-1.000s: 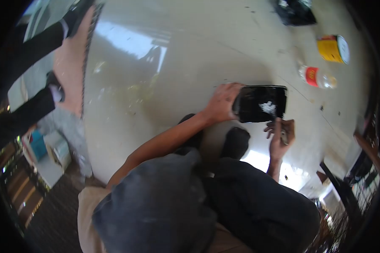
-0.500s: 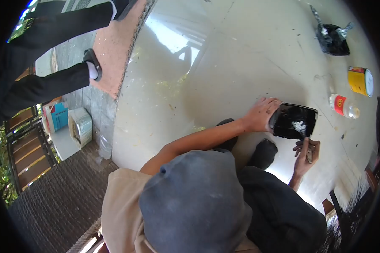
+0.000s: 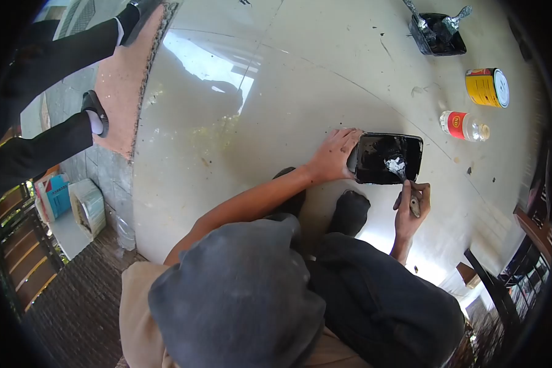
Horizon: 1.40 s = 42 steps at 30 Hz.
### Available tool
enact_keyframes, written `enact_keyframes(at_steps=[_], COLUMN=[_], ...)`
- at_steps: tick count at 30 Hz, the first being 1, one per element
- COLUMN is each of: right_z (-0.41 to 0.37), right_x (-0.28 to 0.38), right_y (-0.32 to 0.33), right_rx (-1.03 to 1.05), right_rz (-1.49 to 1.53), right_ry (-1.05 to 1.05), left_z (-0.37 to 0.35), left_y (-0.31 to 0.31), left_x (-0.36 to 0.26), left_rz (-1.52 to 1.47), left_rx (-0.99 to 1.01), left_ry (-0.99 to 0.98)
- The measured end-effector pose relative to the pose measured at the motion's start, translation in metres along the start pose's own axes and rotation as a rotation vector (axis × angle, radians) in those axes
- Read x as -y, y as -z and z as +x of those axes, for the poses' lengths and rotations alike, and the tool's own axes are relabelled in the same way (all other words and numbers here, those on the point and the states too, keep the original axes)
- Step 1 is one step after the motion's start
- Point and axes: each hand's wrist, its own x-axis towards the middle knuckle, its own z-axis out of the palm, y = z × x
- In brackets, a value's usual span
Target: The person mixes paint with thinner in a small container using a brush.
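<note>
My left hand (image 3: 334, 154) grips the left side of a black tray (image 3: 360, 168), its fingers over the far left corner. Dark, glossy stuff coats the inside of the tray. My right hand (image 3: 412, 211) is closed around a paintbrush (image 3: 416, 207), the end of its handle showing between the fingers. The brush's head points into the tray, beside a silvery-white patch. To the right of the tray a clear bottle with a red label (image 3: 457, 124) lies on its side. A yellow can (image 3: 486, 88) lies beyond the bottle.
A second black tray (image 3: 438, 52) with two smeared brushes sits far right on the pale tiled floor (image 3: 276, 110). Another person's dark-trousered legs (image 3: 49, 135) are at left, by a pink mat (image 3: 118, 86). Boxes (image 3: 87, 208) stand nearby. Dark furniture (image 3: 490, 276) is at lower right.
The view has shifted, so the tray, hands and floor items appear farther left and slightly higher. Both hands keep their holds, and the brush head stays in the tray.
</note>
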Motion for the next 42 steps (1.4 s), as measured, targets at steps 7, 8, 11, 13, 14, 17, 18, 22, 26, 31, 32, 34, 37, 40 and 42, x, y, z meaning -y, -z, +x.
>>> enact_keyframes(at_steps=[7,8,11,13,14,17,18,22,26,31,32,34,37,40,42], right_z=[-0.001,-0.001,-0.002,-0.003,-0.003,0.000,0.001,0.001,0.001,0.003,0.003,0.003,-0.003,0.002,0.012], right_x=[0.005,0.005,0.006,0.006,0.005,0.007,0.008,0.022,0.013,0.007,0.007,0.014,0.020,0.017,0.019], right_y=[-0.002,0.000,-0.007,-0.006,-0.002,0.003,0.004,-0.004,-0.003,-0.019,-0.023,-0.030,-0.033,-0.020,0.001], right_rx=[0.013,0.015,0.026,0.002,0.035,0.049,0.032,-0.081,-0.178,-0.180,-0.151,-0.095,0.109,0.177,0.231], right_rz=[-0.058,-0.063,-0.027,-0.001,-0.025,-0.032,-0.025,0.061,-0.111,0.009,0.035,0.127,0.219,0.121,0.093], right_ry=[-0.012,-0.016,-0.002,0.033,0.014,0.014,-0.027,-0.024,0.053,-0.011,-0.017,-0.048,-0.175,-0.070,-0.093], left_z=[-0.001,0.000,-0.001,-0.004,-0.007,-0.002,0.001,0.002,0.001,0.002,0.002,0.003,0.003,0.004,0.003], left_y=[0.002,0.002,0.003,0.000,0.001,-0.002,0.003,0.006,0.003,0.003,0.003,0.003,0.003,0.003,0.001], left_x=[-0.001,-0.001,0.004,0.002,0.002,-0.004,-0.006,-0.006,-0.002,-0.003,-0.004,-0.003,-0.004,-0.006,-0.005], left_rz=[-0.001,-0.008,-0.013,-0.003,0.000,-0.001,0.001,0.018,0.066,0.086,0.085,0.078,0.067,0.062,0.051], left_rx=[-0.003,0.001,0.001,0.020,0.035,0.053,0.058,0.050,0.035,0.049,0.045,0.032,0.020,0.011,-0.010], left_ry=[0.005,0.009,-0.017,0.022,0.060,0.110,0.105,0.123,0.095,0.076,0.071,0.063,0.062,0.054,0.035])
